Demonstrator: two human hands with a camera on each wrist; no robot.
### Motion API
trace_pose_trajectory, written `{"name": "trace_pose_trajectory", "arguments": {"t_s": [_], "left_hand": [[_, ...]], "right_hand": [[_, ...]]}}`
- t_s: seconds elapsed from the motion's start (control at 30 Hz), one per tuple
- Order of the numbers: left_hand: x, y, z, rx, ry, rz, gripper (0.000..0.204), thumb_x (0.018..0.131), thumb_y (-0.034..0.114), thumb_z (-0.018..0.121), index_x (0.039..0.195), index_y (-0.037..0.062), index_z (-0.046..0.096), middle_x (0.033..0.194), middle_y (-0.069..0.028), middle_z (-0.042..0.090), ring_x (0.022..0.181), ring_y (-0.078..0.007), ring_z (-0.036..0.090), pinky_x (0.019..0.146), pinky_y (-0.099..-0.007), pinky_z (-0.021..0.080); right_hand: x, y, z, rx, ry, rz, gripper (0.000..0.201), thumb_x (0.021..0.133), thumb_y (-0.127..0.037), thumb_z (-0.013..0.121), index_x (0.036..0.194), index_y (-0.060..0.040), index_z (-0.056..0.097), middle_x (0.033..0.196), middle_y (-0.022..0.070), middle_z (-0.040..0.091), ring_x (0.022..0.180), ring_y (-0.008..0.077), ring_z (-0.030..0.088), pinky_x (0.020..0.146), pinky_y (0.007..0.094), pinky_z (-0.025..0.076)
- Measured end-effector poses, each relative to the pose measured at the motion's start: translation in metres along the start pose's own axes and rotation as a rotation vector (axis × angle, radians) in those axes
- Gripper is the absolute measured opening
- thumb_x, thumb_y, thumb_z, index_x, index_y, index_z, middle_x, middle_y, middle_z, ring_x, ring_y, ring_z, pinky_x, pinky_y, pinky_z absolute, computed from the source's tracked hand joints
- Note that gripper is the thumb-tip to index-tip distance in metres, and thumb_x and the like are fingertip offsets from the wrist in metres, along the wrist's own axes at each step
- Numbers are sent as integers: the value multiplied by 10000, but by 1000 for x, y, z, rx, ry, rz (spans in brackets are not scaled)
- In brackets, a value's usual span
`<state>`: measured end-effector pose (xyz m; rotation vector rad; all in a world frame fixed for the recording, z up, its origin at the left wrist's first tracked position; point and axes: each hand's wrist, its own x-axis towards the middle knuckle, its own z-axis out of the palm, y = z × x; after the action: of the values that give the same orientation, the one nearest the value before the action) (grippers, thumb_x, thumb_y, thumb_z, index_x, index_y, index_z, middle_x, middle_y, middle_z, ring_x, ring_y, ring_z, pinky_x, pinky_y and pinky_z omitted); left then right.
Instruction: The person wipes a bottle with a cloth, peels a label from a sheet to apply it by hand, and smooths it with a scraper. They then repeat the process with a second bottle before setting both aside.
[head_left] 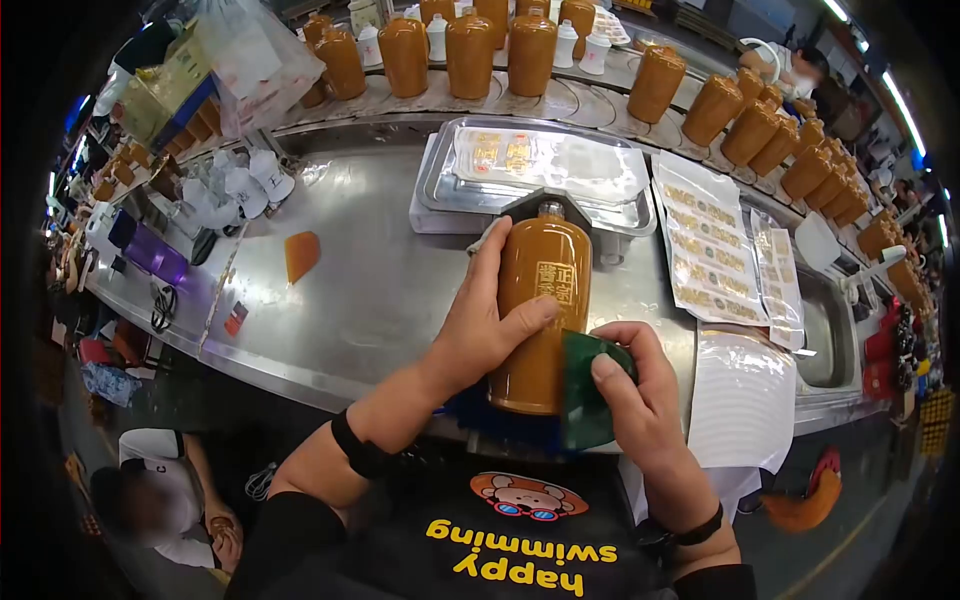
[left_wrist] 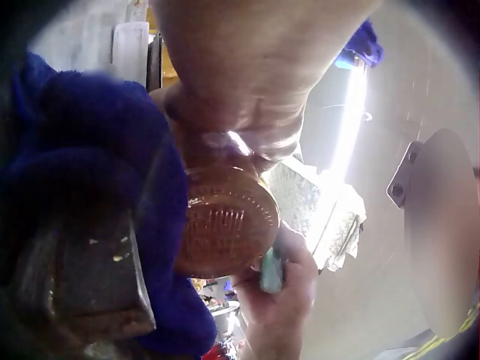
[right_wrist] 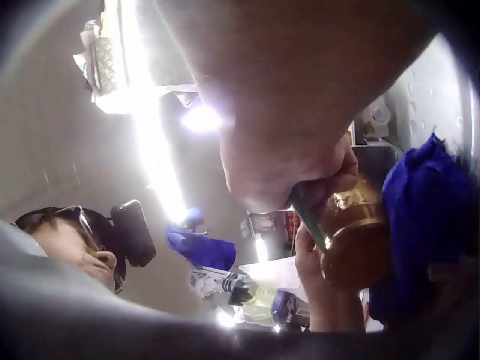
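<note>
Gold characters stand on the front of the brown bottle [head_left: 545, 350]: 正, 宗 and 酱 can be read, while the fourth, close to the thumb, is hard to make out. The bottle is tilted above the steel table [head_left: 370, 240], its clear neck pointing away from the person. The left hand [head_left: 475, 325] grips it, thumb across the front and fingers round the side. The right hand [head_left: 640, 395] pinches a green scraper [head_left: 585, 400] between thumb and fingers, the blade against the bottle's lower right side.

Yellow words on the dark clothing [head_left: 520, 530] read "happy swimming", upside down in the head view, beneath a cartoon face in blue goggles. The label sheet [head_left: 712, 240] to the right carries gold print too small to read; the red and gold marks on the sticker sheet [head_left: 550, 165] over the metal tray [head_left: 640, 215] are also unclear.

In the left wrist view, raised marks on the bottle's base cannot be read, and a blue cloth [left_wrist: 97, 142] fills the side. In the right wrist view, the right hand covers part of the bottle.
</note>
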<state>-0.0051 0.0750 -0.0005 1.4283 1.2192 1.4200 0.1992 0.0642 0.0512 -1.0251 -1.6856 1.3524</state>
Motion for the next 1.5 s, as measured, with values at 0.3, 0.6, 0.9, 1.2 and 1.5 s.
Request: {"name": "trace_pose_trajectory", "arguments": {"t_s": [0.3, 0.6, 0.9, 1.2, 1.5], "left_hand": [[0, -3, 1, -20, -6, 3, 903, 847, 351, 691, 1463, -70, 182, 1409, -269, 367, 1313, -332, 401, 1090, -380, 315], [0, -4, 3, -38, -6, 6, 931, 846, 367, 693, 1463, -84, 160, 1402, -276, 363, 1312, -341, 394, 1092, -386, 311], [1, -4, 2, -13, -8, -2, 926, 842, 366, 703, 1450, -98, 181, 1382, -292, 386, 1295, -346, 415, 1084, -389, 320], [1, -4, 3, -20, -5, -3, 929, 839, 360, 712, 1452, -98, 185, 1378, -283, 392, 1287, -334, 424, 1082, -378, 324], [2, -3, 3, -4, -7, -17, 933, 836, 349, 714, 1457, -93, 177, 1382, -285, 381, 1289, -329, 419, 1080, -379, 329]], "right_hand": [[-8, 12, 13, 146, 18, 110, 213, 935, -106, 530, 1106, 20, 513, 881, 42, 597, 795, 80, 527, 708, 243, 448], [-7, 19, 17, 128, 67, 59, 209, 932, -111, 531, 1096, 17, 522, 864, 40, 591, 784, 80, 517, 708, 247, 448], [-9, 17, 17, 81, 46, 44, 220, 952, -136, 515, 1119, 7, 514, 932, -10, 559, 802, 22, 468, 719, 175, 397], [-9, 19, 19, 63, 101, 3, 207, 927, -119, 525, 1084, 15, 530, 816, 44, 576, 742, 92, 511, 671, 262, 442], [-11, 17, 18, 119, 61, 52, 219, 954, -128, 516, 1129, 4, 507, 939, -1, 569, 814, 16, 485, 720, 170, 407]]}}
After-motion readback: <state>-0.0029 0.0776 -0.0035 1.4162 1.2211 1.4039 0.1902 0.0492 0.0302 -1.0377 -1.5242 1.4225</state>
